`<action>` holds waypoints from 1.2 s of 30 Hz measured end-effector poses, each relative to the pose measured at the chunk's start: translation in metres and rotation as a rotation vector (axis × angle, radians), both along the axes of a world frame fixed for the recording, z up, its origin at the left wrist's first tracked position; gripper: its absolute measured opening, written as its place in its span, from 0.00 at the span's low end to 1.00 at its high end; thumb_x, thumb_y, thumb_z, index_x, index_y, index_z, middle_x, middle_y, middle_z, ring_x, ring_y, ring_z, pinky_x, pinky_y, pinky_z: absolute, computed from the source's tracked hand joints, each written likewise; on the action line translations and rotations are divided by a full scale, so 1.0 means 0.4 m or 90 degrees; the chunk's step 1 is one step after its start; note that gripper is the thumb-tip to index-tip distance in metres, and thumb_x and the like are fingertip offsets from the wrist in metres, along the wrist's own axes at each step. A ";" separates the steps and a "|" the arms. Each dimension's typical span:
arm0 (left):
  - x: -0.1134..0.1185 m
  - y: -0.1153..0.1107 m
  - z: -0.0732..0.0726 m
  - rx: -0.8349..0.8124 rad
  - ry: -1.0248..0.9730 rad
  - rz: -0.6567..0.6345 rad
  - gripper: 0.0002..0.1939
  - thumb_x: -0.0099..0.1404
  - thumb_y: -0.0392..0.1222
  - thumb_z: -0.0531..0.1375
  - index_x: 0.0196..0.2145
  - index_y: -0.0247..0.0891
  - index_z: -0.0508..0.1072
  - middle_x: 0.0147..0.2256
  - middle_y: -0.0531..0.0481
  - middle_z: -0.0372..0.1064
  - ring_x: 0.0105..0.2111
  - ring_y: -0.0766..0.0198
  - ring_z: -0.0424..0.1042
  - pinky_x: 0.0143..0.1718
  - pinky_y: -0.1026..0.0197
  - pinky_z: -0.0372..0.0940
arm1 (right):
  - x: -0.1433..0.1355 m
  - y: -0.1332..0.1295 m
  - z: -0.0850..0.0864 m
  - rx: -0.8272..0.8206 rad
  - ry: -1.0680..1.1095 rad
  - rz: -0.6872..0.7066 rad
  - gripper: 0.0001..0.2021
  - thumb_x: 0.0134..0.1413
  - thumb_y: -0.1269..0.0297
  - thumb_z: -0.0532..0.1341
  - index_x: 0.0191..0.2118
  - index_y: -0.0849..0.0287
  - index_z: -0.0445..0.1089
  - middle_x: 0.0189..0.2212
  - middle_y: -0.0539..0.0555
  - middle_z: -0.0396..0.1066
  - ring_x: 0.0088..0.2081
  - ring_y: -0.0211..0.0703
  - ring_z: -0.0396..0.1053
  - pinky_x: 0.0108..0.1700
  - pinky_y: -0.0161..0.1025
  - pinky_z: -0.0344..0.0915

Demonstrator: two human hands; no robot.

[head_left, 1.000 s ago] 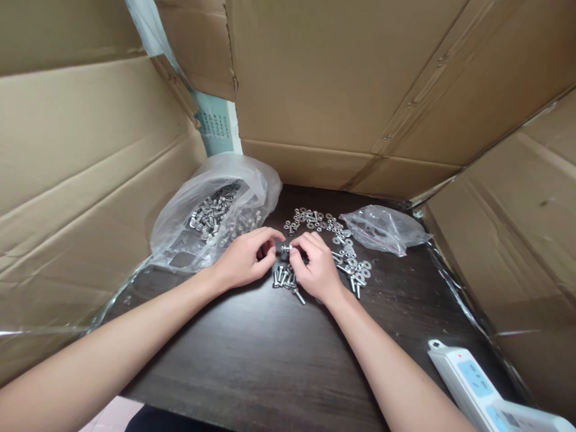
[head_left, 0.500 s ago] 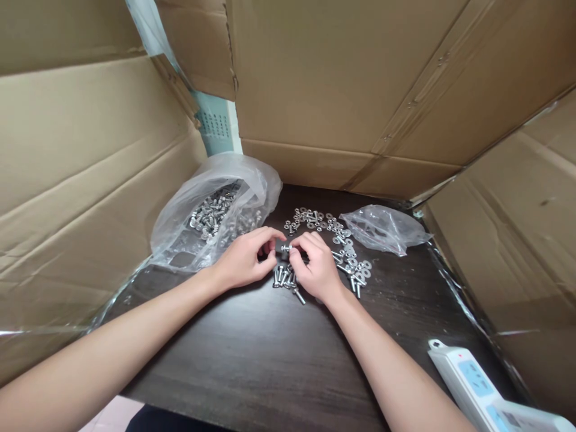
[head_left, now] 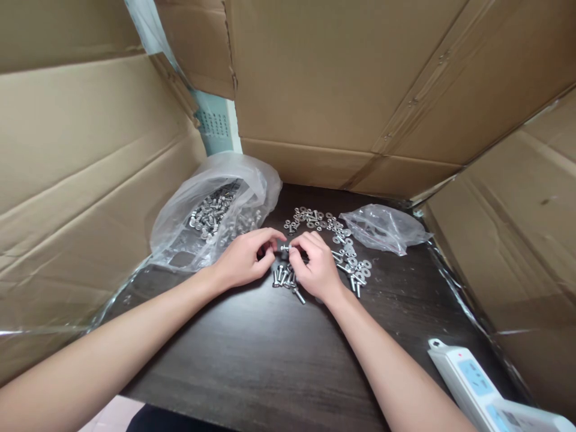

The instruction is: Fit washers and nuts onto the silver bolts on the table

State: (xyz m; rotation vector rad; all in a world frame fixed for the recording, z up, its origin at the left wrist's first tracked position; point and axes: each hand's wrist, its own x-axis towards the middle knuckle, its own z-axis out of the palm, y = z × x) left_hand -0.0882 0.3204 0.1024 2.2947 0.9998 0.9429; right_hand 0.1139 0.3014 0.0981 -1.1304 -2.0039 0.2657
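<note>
Between the fingertips of my right hand (head_left: 316, 262) is a small silver bolt (head_left: 285, 248), its end pointing left with what looks like a washer or nut on it. My left hand (head_left: 246, 257) is just left of the bolt, thumb and index finger apart, its other fingers curled; nothing shows in its grip. Below the hands lies a small pile of bolts (head_left: 282, 276), with one loose bolt (head_left: 299, 296) at its lower right. Behind and right of my right hand, washers and nuts (head_left: 310, 217) spread in an arc, with more bolts (head_left: 355, 284) at its right end.
An open plastic bag (head_left: 180, 210) full of bolts stands at the back left. A flattened clear bag (head_left: 387, 228) lies at the back right. A white power strip (head_left: 468, 375) sits at the lower right. Cardboard walls (head_left: 315, 78) enclose the dark table (head_left: 234, 360).
The thumb of my left hand has drawn slightly back and down from the bolt. My right hand stays nearly in place with the bolt.
</note>
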 end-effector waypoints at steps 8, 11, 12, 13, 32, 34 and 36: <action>0.002 -0.002 0.005 0.006 -0.009 -0.010 0.16 0.62 0.31 0.57 0.48 0.38 0.73 0.34 0.52 0.73 0.32 0.65 0.72 0.36 0.63 0.68 | 0.000 0.000 0.002 -0.004 0.001 0.001 0.07 0.62 0.69 0.56 0.32 0.55 0.65 0.28 0.52 0.68 0.35 0.47 0.63 0.39 0.44 0.61; 0.002 -0.003 0.009 0.011 -0.010 -0.013 0.15 0.63 0.32 0.57 0.48 0.38 0.73 0.33 0.52 0.73 0.32 0.65 0.71 0.36 0.63 0.67 | 0.000 0.000 0.001 -0.003 0.006 0.003 0.07 0.62 0.70 0.56 0.32 0.56 0.65 0.29 0.53 0.68 0.35 0.47 0.63 0.39 0.44 0.61; 0.002 -0.004 0.010 0.011 -0.010 -0.014 0.15 0.62 0.32 0.57 0.47 0.38 0.73 0.33 0.52 0.73 0.32 0.65 0.71 0.36 0.62 0.67 | 0.000 0.000 0.001 -0.003 0.008 0.003 0.07 0.62 0.70 0.55 0.31 0.56 0.65 0.29 0.53 0.68 0.35 0.47 0.63 0.40 0.44 0.61; 0.001 -0.004 0.010 0.011 -0.010 -0.015 0.16 0.62 0.32 0.57 0.48 0.37 0.73 0.33 0.52 0.73 0.32 0.64 0.71 0.36 0.62 0.67 | 0.000 0.000 0.001 -0.004 0.010 0.004 0.07 0.62 0.70 0.55 0.31 0.56 0.65 0.29 0.53 0.68 0.35 0.47 0.63 0.40 0.44 0.61; 0.003 -0.002 0.007 0.017 -0.004 -0.003 0.15 0.59 0.31 0.57 0.44 0.38 0.74 0.31 0.54 0.73 0.31 0.65 0.72 0.36 0.62 0.67 | 0.001 0.001 0.000 -0.013 0.006 0.005 0.08 0.63 0.68 0.56 0.31 0.56 0.65 0.28 0.52 0.68 0.35 0.46 0.63 0.39 0.43 0.60; 0.003 -0.002 0.007 0.016 -0.005 -0.003 0.16 0.59 0.31 0.57 0.45 0.37 0.74 0.31 0.54 0.73 0.31 0.65 0.71 0.36 0.62 0.67 | 0.000 0.001 0.000 -0.014 0.009 0.006 0.08 0.63 0.68 0.56 0.31 0.56 0.65 0.28 0.52 0.68 0.35 0.46 0.63 0.39 0.43 0.60; 0.003 -0.003 0.008 0.013 -0.008 -0.005 0.16 0.59 0.31 0.57 0.45 0.37 0.74 0.31 0.53 0.73 0.31 0.65 0.71 0.36 0.63 0.67 | 0.000 0.001 0.000 -0.015 0.011 0.006 0.08 0.63 0.68 0.56 0.31 0.56 0.65 0.28 0.52 0.68 0.35 0.46 0.63 0.39 0.43 0.60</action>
